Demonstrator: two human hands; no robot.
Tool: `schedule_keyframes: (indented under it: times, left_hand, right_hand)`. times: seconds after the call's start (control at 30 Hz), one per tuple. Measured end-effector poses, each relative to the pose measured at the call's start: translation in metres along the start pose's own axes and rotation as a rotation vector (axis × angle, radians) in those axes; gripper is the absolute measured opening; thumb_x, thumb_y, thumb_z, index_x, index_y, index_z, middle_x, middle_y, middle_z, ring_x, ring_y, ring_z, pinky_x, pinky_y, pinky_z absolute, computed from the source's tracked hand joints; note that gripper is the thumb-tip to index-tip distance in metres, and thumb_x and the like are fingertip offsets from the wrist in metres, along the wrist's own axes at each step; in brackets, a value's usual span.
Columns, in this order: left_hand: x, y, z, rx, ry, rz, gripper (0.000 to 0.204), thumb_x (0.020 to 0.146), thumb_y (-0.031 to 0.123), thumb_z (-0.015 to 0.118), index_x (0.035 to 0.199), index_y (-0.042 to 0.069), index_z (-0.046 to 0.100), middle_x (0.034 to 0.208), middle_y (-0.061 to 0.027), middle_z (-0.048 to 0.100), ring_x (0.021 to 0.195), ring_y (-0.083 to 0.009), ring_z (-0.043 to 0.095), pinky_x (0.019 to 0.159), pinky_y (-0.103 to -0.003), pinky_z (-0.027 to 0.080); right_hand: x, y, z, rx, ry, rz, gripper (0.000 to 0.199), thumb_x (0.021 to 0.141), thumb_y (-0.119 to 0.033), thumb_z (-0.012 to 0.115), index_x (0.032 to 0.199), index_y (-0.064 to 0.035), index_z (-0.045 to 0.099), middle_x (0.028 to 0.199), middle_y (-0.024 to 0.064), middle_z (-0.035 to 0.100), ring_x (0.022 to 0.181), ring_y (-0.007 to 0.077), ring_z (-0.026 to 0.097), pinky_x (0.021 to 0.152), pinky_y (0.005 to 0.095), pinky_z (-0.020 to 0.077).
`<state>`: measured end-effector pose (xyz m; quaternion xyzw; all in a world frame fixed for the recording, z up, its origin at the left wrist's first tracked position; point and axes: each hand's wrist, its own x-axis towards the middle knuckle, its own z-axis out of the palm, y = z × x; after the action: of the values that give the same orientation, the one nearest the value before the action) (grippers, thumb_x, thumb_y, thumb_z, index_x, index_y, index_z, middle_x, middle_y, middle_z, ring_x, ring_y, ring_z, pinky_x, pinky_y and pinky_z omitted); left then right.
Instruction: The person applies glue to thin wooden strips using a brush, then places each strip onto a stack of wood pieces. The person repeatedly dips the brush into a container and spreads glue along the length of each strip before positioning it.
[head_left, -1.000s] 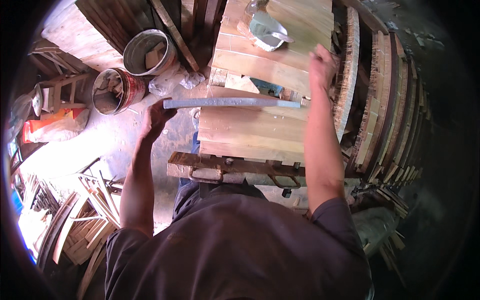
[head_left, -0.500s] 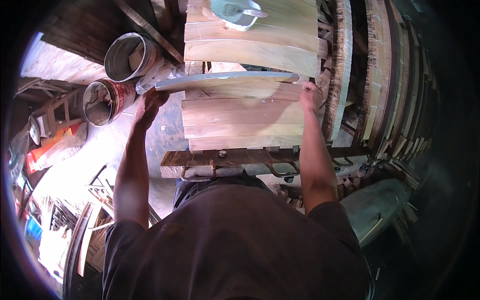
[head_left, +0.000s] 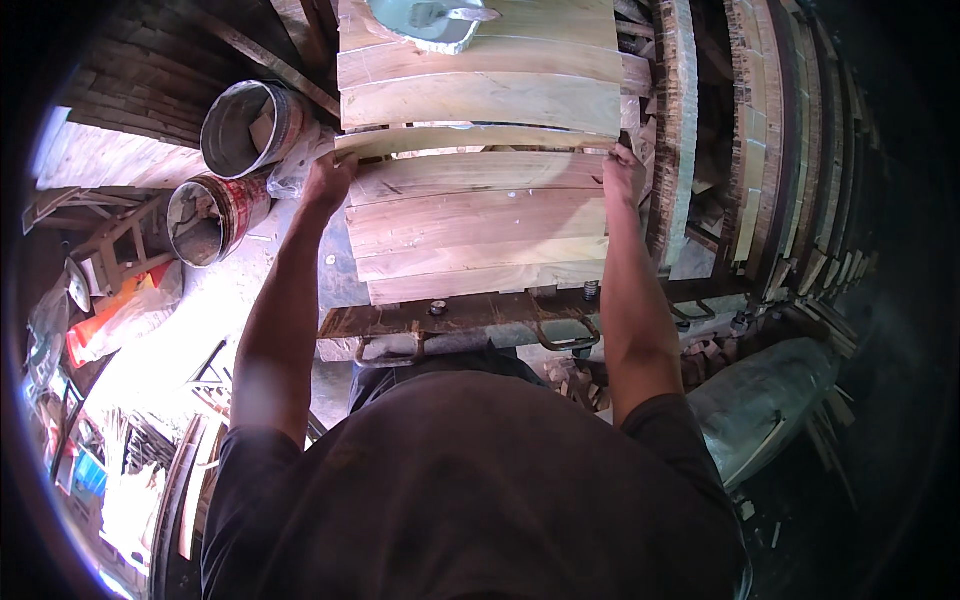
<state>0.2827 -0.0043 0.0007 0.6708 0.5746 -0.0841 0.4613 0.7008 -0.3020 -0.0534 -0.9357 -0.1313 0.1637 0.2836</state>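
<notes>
A narrow wooden board (head_left: 470,138) spans crosswise between my two hands. Its left end is in my left hand (head_left: 330,182), whose fingers are closed around it. At the other end, my right hand (head_left: 624,175) grips it with fingers curled. The board lies in the gap between a far group of pale boards (head_left: 480,98) and a nearer group (head_left: 470,215), with dark slits showing along it. On the far boards sits a white-rimmed tub (head_left: 455,45) of pale, glue-like paste. A brush (head_left: 472,14) rests across the tub.
A rusty metal beam (head_left: 470,318) with bent handles runs along the near side. Two buckets (head_left: 240,130) holding wood scraps stand at the left. Several upright wood panels (head_left: 675,130) line the right, above a plastic-wrapped bundle (head_left: 770,400). Offcuts and bags litter the left floor.
The board has been turned and lowered into the gap between the boards; its pale coated edge no longer faces up. My left hand has shifted right and up, and the view has moved slightly.
</notes>
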Motion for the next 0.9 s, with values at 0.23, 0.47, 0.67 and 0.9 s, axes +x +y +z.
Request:
schedule_keyframes:
  times: [0.23, 0.47, 0.67, 0.9]
  left_hand:
    - [-0.003, 0.006, 0.021, 0.014, 0.174, 0.036, 0.04, 0.087, 0.039, 0.064, 0.117, 0.012, 0.068, 0.107, -0.0219, 0.069, 0.103, -0.0383, 0.065, 0.089, -0.045, 0.05]
    - [-0.01, 0.016, 0.018, -0.081, 0.222, 0.061, 0.034, 0.09, 0.034, 0.064, 0.113, 0.011, 0.07, 0.106, -0.0173, 0.07, 0.101, -0.035, 0.066, 0.087, -0.043, 0.05]
    - [-0.019, 0.022, 0.017, -0.09, 0.266, 0.048, 0.034, 0.089, 0.03, 0.063, 0.116, 0.01, 0.066, 0.109, -0.0192, 0.069, 0.106, -0.0385, 0.063, 0.091, -0.046, 0.049]
    - [-0.009, 0.019, 0.026, -0.019, 0.284, 0.021, 0.035, 0.089, 0.032, 0.062, 0.115, 0.009, 0.067, 0.108, -0.02, 0.068, 0.106, -0.0404, 0.062, 0.091, -0.047, 0.048]
  right_hand:
    - [0.005, 0.005, -0.004, 0.214, -0.049, 0.087, 0.035, 0.078, 0.001, 0.066, 0.112, 0.0007, 0.069, 0.102, 0.0077, 0.071, 0.094, 0.0178, 0.065, 0.085, 0.029, 0.048]
    - [-0.011, -0.016, -0.017, 0.654, -0.162, 0.243, 0.051, 0.082, 0.009, 0.053, 0.133, 0.007, 0.054, 0.134, 0.0135, 0.059, 0.127, 0.0205, 0.052, 0.109, 0.0299, 0.035]
    - [-0.006, -0.008, -0.011, 0.598, -0.155, 0.208, 0.049, 0.086, 0.007, 0.056, 0.136, 0.0051, 0.053, 0.135, 0.0134, 0.058, 0.124, 0.0192, 0.054, 0.106, 0.0286, 0.0377]
    - [-0.004, -0.009, -0.012, 0.31, -0.171, 0.224, 0.041, 0.089, 0.002, 0.059, 0.13, -0.0003, 0.06, 0.126, 0.0089, 0.064, 0.115, 0.0165, 0.058, 0.101, 0.0276, 0.0405]
